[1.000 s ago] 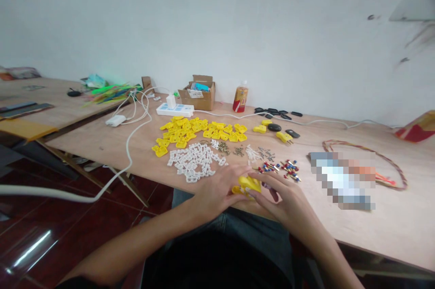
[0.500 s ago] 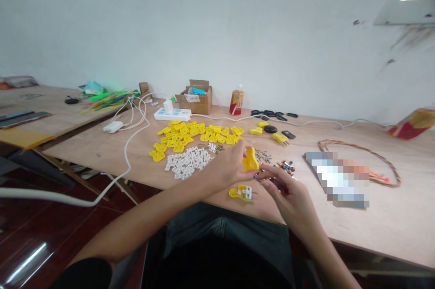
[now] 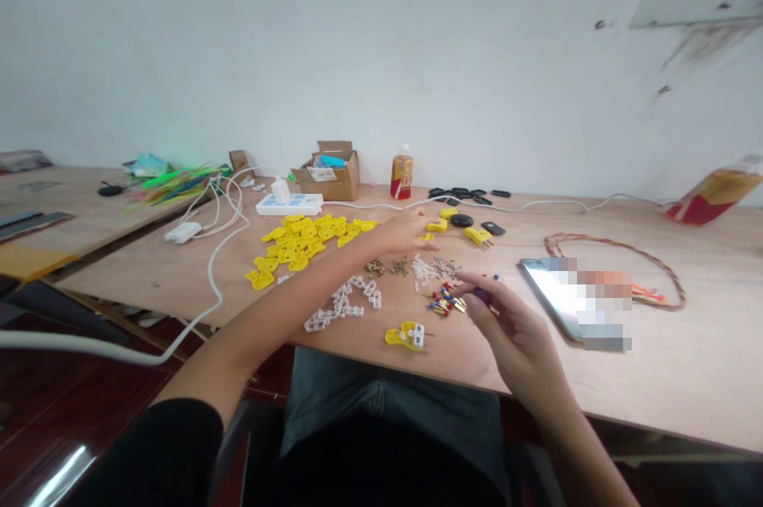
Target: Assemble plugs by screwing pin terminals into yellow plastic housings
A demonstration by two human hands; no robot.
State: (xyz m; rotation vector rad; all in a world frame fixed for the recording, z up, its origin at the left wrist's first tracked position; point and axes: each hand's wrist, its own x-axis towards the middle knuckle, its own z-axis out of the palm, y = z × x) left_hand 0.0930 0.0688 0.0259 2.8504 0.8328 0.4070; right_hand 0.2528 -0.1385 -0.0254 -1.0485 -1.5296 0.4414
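Your left hand [image 3: 404, 232] is extended toward the far middle of the table [image 3: 668, 380], thumb and fingers parted; a yellow piece [image 3: 427, 237] shows between them, but you cannot tell whether it is pinched. Your right hand [image 3: 517, 320] is half curled at the right of the red and blue pins [image 3: 444, 303], index finger and thumb apart; a dark item [image 3: 484, 296] shows between its fingers, too blurred to identify or to confirm a grip. The plug half [image 3: 406, 336], fitted with a white insert, lies between your arms at the near table edge, untouched. Your left forearm passes over part of the white inserts [image 3: 339, 308]. Small screws [image 3: 447, 267] and white sleeves [image 3: 423, 268] lie beyond the pins. Yellow shells [image 3: 298, 237] are piled far left; finished-looking yellow plugs [image 3: 477, 236] lie to the right of your left hand. The phone [image 3: 551, 292] lies right, and the bottle [image 3: 401, 177] stands at the far wall
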